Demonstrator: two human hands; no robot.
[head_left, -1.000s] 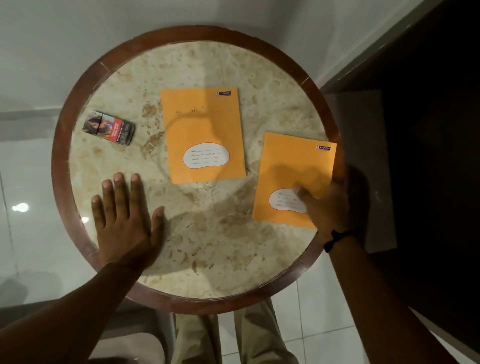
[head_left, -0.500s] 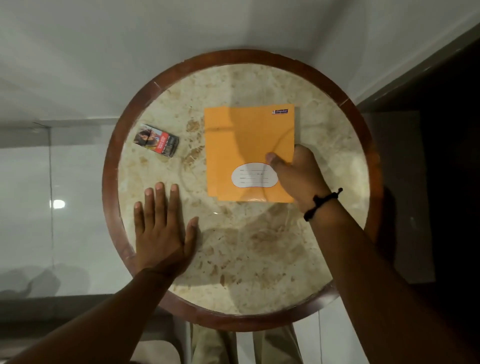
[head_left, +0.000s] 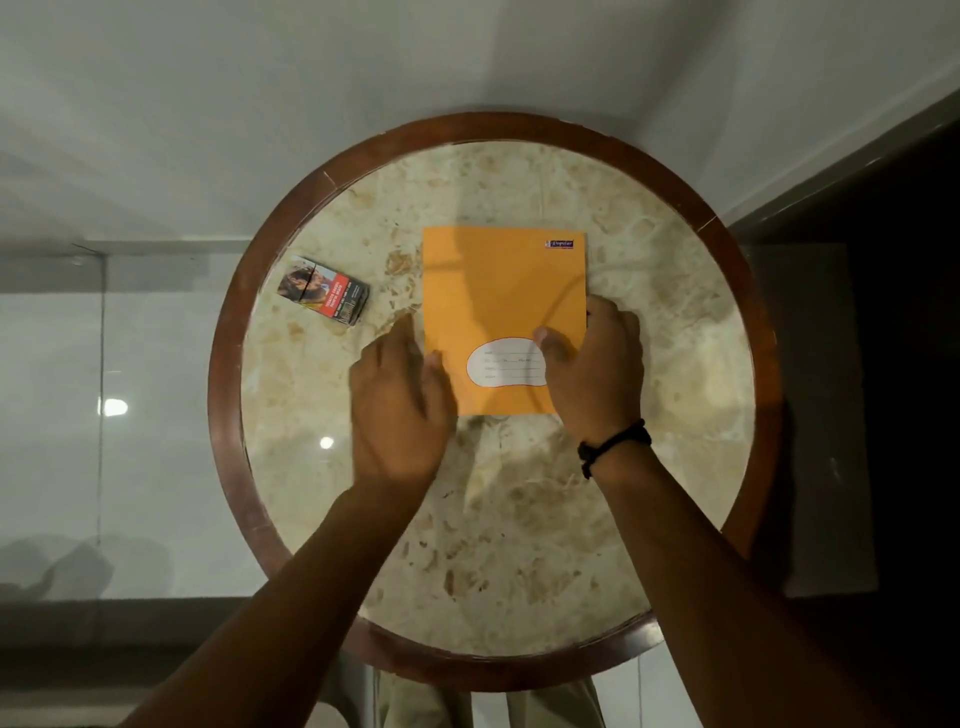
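An orange notebook (head_left: 498, 291) with a white name label lies flat near the middle of a round marble table (head_left: 519, 545). Only one orange cover shows. My right hand (head_left: 595, 379) grips its right edge, with the thumb on the cover beside the label and the fingers curled at the side. My left hand (head_left: 400, 410), blurred, touches the notebook's left edge with its fingers pointing forward and its thumb on the lower left of the cover.
A cigarette pack (head_left: 324, 291) lies on the table's left side, apart from the notebook. The table has a raised dark wooden rim (head_left: 226, 364). A white wall stands behind it, glossy floor tiles lie to the left and a dark area to the right.
My right hand carried a second orange notebook from the table's right edge onto the middle one. My left hand left its flat rest on the table and moved right to the notebook's left edge.
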